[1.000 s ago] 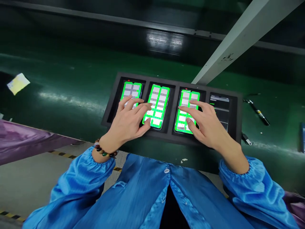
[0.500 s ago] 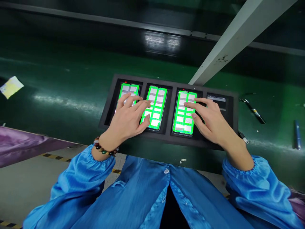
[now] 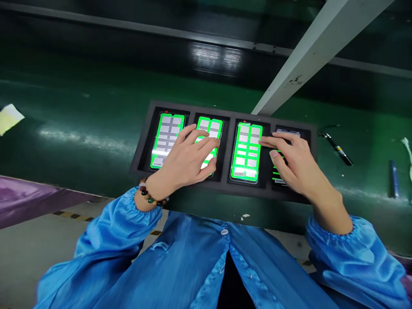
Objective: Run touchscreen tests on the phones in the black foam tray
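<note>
Several smartphones lie face up in the slots of a dark grey tray (image 3: 225, 185). The leftmost phone (image 3: 165, 137) shows a green frame with grey and white blocks. My left hand (image 3: 189, 161), fingers spread and holding nothing, is over the second phone (image 3: 203, 124) and hides much of its screen. The third phone (image 3: 246, 152) glows green and white in full view. My right hand (image 3: 292, 165) is open, its fingertips between the third phone and the rightmost phone (image 3: 288, 132), whose screen is mostly dark with some green bars. Whether the fingertips touch glass I cannot tell.
The tray rests on a green bench (image 3: 96, 128) near its front edge. A grey post (image 3: 289, 73) rises behind it. To the right lie a black pen-like tool (image 3: 339, 151) and a blue pen-like object (image 3: 394, 179). A yellowish paper (image 3: 10, 119) is far left.
Both hands have shifted right. My left hand has uncovered more of the leftmost phone and covers the second; my right hand has moved off the third phone toward the rightmost, where green bars now show.
</note>
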Motion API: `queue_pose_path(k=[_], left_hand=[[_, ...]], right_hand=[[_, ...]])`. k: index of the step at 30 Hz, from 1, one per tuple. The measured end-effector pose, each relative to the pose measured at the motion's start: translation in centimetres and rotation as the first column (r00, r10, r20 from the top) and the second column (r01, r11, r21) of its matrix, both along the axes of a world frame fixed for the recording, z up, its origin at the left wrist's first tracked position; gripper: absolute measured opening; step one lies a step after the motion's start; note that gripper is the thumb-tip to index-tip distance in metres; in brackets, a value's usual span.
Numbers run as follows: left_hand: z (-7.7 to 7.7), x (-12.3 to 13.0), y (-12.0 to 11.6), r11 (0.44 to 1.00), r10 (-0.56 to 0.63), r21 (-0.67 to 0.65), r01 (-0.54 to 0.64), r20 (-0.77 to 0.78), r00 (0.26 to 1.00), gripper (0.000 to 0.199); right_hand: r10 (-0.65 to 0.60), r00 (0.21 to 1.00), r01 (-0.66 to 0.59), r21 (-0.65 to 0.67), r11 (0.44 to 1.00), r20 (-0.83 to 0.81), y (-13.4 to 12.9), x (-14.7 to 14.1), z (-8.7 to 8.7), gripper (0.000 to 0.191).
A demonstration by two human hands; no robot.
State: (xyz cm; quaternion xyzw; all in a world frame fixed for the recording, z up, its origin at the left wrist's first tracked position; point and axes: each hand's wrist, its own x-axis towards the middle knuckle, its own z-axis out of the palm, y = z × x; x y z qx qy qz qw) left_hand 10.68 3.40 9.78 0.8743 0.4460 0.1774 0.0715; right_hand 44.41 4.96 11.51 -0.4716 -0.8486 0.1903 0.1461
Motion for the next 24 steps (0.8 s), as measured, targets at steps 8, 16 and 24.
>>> queue_pose_path(k=[8, 16, 24], left_hand=[[0.0, -2.7, 0.5, 0.976, 0.208, 0.083, -0.200, -0.099, 0.973, 0.027], [-0.2, -0.1, 1.8, 0.996, 0.076, 0.060, -0.071, -0.088, 0.993, 0.029], [0.2, -0.2, 2.3, 0.988, 0.139, 0.082, -0.133, -0.068, 0.988, 0.030]], right_hand=[[0.092, 0.996, -0.092, -0.038, 0.995, -0.002, 2.7, -4.0, -0.5, 0.051], [0.040, 0.999, -0.039, -0.058, 0.998, 0.013, 2.3, -2.8, -0.4, 0.048], [-0.111, 0.993, 0.111, 0.008, 0.994, -0.036, 0.8, 0.5, 0.1, 0.047]])
